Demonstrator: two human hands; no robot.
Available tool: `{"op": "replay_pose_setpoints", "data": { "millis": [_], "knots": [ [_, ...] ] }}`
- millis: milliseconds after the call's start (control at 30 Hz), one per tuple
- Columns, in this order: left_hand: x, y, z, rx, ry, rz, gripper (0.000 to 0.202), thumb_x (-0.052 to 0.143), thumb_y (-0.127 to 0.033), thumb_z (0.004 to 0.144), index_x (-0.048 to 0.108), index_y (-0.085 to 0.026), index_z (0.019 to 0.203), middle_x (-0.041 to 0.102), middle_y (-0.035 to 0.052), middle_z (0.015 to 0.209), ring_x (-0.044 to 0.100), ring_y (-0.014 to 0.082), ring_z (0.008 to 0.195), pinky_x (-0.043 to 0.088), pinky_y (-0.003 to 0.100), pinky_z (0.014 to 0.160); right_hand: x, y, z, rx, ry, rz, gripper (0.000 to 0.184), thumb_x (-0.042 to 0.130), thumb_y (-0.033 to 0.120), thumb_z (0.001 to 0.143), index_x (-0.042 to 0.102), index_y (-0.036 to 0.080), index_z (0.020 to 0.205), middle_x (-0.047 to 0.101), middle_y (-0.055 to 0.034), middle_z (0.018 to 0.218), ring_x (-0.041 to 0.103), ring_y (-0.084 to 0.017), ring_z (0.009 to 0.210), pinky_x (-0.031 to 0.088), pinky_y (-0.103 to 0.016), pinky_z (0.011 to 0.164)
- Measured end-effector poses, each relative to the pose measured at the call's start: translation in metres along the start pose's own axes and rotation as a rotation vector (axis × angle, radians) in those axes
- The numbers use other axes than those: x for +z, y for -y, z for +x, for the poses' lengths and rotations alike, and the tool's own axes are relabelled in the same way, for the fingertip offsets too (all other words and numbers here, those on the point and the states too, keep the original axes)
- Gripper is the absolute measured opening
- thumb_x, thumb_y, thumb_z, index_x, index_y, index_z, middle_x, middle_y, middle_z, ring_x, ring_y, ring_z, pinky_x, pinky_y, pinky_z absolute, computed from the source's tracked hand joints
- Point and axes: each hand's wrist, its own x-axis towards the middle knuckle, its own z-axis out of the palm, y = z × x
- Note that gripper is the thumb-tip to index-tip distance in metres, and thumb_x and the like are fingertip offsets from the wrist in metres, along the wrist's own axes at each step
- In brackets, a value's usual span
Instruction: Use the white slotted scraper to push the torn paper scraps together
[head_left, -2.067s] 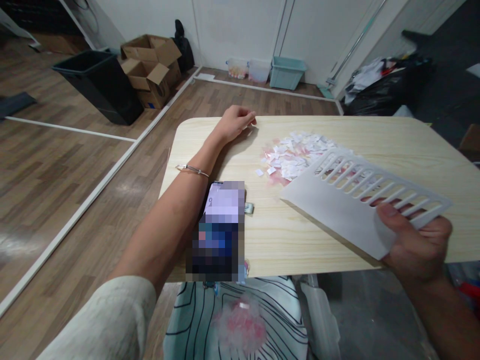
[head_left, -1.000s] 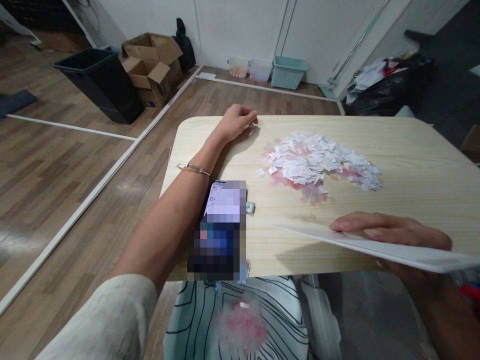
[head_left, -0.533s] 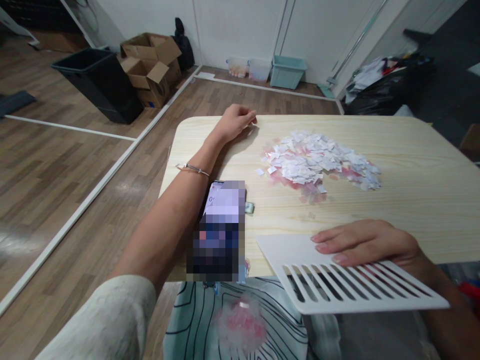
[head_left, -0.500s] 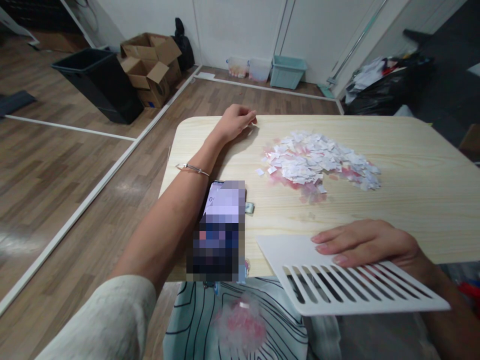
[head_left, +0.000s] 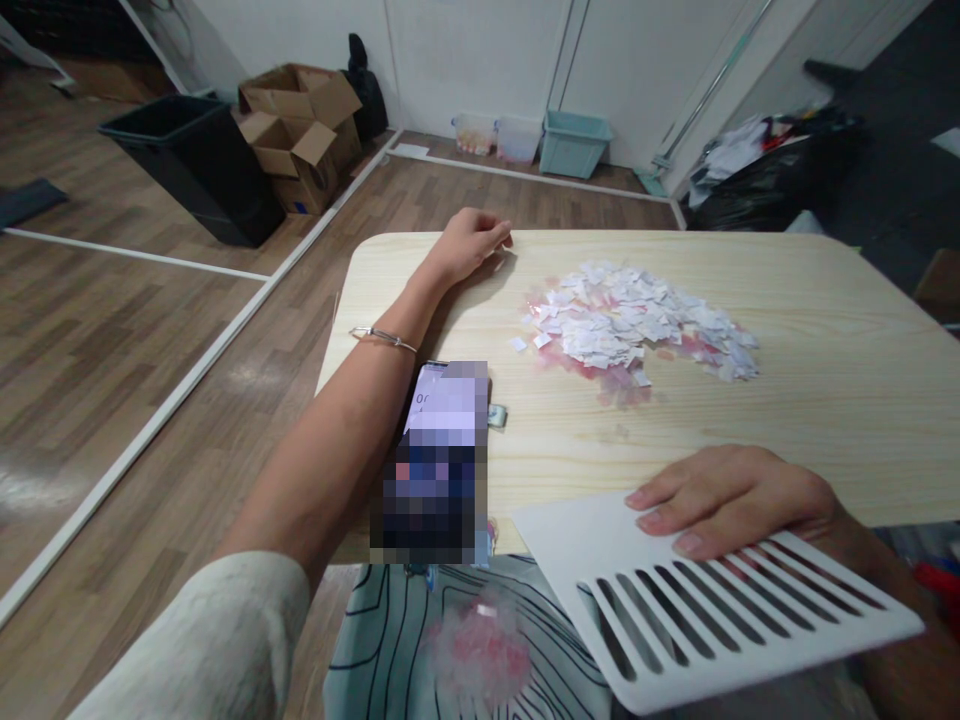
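My right hand [head_left: 739, 500] grips a white slotted plastic panel [head_left: 570, 530] over the table's front edge. Its fingers lie on the panel's upper face; the thumb is hidden. The panel tilts, its slotted part toward me. At the far left of the table, my left hand [head_left: 474, 245] rests with loosely curled fingers, and nothing shows in them. To its right lies a heap of small white paper pieces [head_left: 622, 320], mixed with pink translucent bits [head_left: 577, 362]. A phone [head_left: 446, 405], partly blurred out, lies beside my left forearm.
The pale wooden table [head_left: 840, 380] has rounded far corners. A clear bag with pink contents [head_left: 484, 650] sits on my lap. Behind stand a black bin [head_left: 202, 170], cardboard boxes [head_left: 296, 140], a teal tub [head_left: 574, 145] and a black bag [head_left: 772, 180].
The slotted panel has tilted further, its near edge dropping lower and closer to me. My right hand has moved down slightly with it. My left hand stays in place.
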Motion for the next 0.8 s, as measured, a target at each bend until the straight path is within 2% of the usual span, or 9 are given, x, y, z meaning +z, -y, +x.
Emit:
{"op": "replay_pose_setpoints", "data": {
  "millis": [167, 300, 367, 600, 800],
  "knots": [
    [0.0, -0.001, -0.001, -0.02, 0.002, -0.025, 0.024, 0.067, -0.03, 0.097, 0.066, -0.019, 0.076, 0.047, -0.0016, 0.058, 0.048, 0.0131, 0.061, 0.043, 0.029, 0.065, 0.007, 0.003, 0.001, 0.007, 0.052, 0.014, 0.021, 0.092, 0.051, 0.082, 0.093, 0.042, 0.101, 0.092, -0.0074, 0.104, 0.089, -0.032, 0.101, 0.071, -0.039, 0.085],
    [0.0, 0.0, -0.001, -0.021, 0.007, -0.02, 0.025, 0.065, -0.029, 0.099, 0.068, -0.018, 0.076, 0.047, -0.0007, 0.058, 0.048, 0.0132, 0.061, 0.043, 0.03, 0.066, -0.002, 0.005, 0.001, -0.106, 0.325, 0.038, 0.035, 0.081, 0.037, 0.096, 0.086, 0.041, 0.13, 0.091, -0.0083, 0.107, 0.089, -0.03, 0.102, 0.071, -0.037, 0.09],
    [0.0, -0.001, -0.001, -0.021, 0.005, -0.007, 0.026, 0.064, -0.029, 0.1, 0.069, -0.018, 0.076, 0.05, -0.0001, 0.06, 0.048, 0.0127, 0.061, 0.043, 0.03, 0.066, -0.006, 0.005, 0.003, -0.16, 0.403, 0.046, 0.04, 0.077, 0.033, 0.1, 0.081, 0.038, 0.139, 0.09, -0.0101, 0.111, 0.088, -0.03, 0.105, 0.07, -0.036, 0.093],
    [-0.001, -0.003, -0.002, -0.041, 0.018, 0.003, 0.026, 0.065, -0.029, 0.099, 0.07, -0.017, 0.077, 0.056, 0.0013, 0.063, 0.05, 0.013, 0.063, 0.045, 0.03, 0.067, -0.005, 0.003, 0.003, -0.158, 0.418, 0.082, 0.041, 0.079, 0.034, 0.099, 0.079, 0.039, 0.14, 0.089, -0.0096, 0.113, 0.087, -0.029, 0.107, 0.069, -0.036, 0.095],
    [0.0, 0.002, 0.001, -0.001, -0.002, -0.003, 0.025, 0.065, -0.028, 0.099, 0.071, -0.016, 0.078, 0.057, 0.0011, 0.064, 0.049, 0.0124, 0.062, 0.045, 0.028, 0.067, -0.005, -0.003, -0.003, -0.143, 0.473, 0.145, 0.046, 0.078, 0.03, 0.101, 0.076, 0.038, 0.146, 0.089, -0.0103, 0.119, 0.087, -0.031, 0.11, 0.069, -0.039, 0.099]
  ]
}}
